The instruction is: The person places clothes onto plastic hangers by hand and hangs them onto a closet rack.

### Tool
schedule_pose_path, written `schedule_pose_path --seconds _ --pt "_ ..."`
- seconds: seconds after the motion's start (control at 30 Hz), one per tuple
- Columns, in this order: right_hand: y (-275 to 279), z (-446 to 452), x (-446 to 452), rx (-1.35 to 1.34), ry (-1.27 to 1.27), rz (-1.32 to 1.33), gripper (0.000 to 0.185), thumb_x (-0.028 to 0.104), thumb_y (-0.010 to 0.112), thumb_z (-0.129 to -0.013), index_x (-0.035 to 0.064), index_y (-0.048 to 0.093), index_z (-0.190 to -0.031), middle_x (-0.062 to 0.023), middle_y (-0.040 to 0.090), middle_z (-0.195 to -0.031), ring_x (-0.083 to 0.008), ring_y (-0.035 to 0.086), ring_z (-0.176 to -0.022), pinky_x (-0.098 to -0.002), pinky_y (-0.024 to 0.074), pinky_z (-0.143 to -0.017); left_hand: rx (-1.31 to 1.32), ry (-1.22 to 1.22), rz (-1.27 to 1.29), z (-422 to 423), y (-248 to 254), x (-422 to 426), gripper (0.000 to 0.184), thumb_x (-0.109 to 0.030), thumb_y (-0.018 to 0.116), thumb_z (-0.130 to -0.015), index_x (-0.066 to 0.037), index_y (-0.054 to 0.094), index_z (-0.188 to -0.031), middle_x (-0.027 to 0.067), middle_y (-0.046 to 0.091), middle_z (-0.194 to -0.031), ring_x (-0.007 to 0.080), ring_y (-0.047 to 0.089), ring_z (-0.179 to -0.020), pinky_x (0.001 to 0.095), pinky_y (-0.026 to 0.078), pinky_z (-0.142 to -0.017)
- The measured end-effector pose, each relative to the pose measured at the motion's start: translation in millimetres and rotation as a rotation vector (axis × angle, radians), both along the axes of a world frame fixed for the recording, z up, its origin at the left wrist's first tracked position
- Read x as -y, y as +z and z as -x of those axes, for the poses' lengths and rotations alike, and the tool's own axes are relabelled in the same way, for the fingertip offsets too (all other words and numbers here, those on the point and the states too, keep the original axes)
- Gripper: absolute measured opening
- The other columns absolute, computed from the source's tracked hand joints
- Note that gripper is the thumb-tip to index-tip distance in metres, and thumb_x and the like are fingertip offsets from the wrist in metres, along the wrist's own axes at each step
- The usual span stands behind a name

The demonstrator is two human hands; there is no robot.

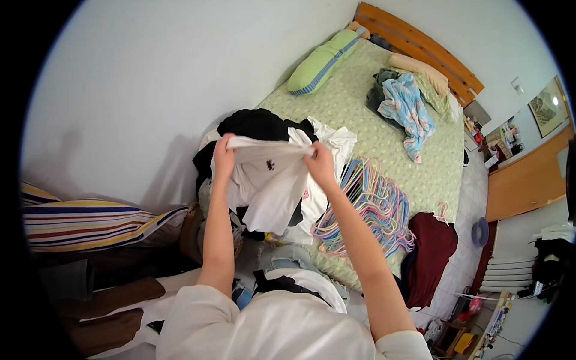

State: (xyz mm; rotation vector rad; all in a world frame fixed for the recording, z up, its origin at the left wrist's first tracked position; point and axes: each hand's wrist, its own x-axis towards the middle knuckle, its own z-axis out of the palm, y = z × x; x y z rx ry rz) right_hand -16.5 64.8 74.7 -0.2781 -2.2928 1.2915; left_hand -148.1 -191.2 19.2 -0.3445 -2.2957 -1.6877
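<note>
Stretched between my two hands is a white garment (264, 180) with a small dark print, hanging down in front of me. My left hand (224, 155) pinches its upper left corner, and my right hand (320, 161) grips the upper right corner. Which part of the garment I hold is unclear. Behind and beneath it lies a heap of black clothes (255, 123) and white clothes (336, 141) on the bed's edge. To the right of my right hand spreads a large pile of pastel hangers (375, 210).
The bed (288, 108) carries a green bolster (324, 60) and a blue patterned cloth (408, 108). Maroon clothing (432, 252) lies at the bed's right edge. Striped fabric (102, 225) is at left beside the wall. A blue basin (480, 232) stands on the floor.
</note>
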Motion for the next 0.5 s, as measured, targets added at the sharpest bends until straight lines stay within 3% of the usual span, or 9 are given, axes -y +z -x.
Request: schedule_pose_path --seconds 0.07,0.23,0.4,0.5 --pt "25.5 7.6 -5.8 -0.032 -0.044 0.101 0.02 0.005 0.063 -0.067 -0.0015 0.055 -0.084 -0.0153 0.053 -0.069 -0.0277 0.054 -0.063 -0.0356 0.044 -0.06 -0.102 -0.046 -0.01 11.1 34.9 -11.9 0.028 0.005 0.046 -0.079 -0.004 0.059 -0.102 0.0109 0.057 -0.091 0.0235 0.056 -0.083 0.0301 0.045 -0.075" --pt "73.2 22.2 -25.2 -0.124 -0.122 0.141 0.016 0.007 0.061 -0.072 -0.0007 0.054 -0.084 -0.0124 0.055 -0.067 -0.0231 0.053 -0.06 -0.0334 0.0429 -0.057 -0.206 -0.067 -0.031 6.5 127.8 -35.1 0.022 0.002 0.046 -0.084 -0.004 0.061 -0.099 0.0085 0.052 -0.086 0.0193 0.053 -0.076 0.0298 0.042 -0.07" --pt "117.5 28.1 -46.2 -0.272 -0.095 0.254 0.011 0.006 0.059 -0.077 0.0011 0.054 -0.085 -0.0043 0.052 -0.064 -0.0111 0.05 -0.057 -0.0277 0.0404 -0.053 -0.27 -0.131 -0.091 -1.5 173.3 -52.0 0.02 0.002 0.045 -0.086 -0.004 0.062 -0.097 0.0073 0.051 -0.086 0.0162 0.053 -0.074 0.0283 0.042 -0.069" --pt "144.2 23.7 -51.9 -0.33 -0.11 0.209 0.011 0.005 0.059 -0.076 0.0006 0.053 -0.084 -0.0032 0.052 -0.064 -0.0099 0.048 -0.057 -0.0269 0.0399 -0.052 -0.298 -0.162 -0.163 -4.6 192.8 -62.1 0.02 0.003 0.046 -0.086 -0.003 0.062 -0.096 0.0064 0.052 -0.087 0.0154 0.055 -0.074 0.0276 0.043 -0.07"
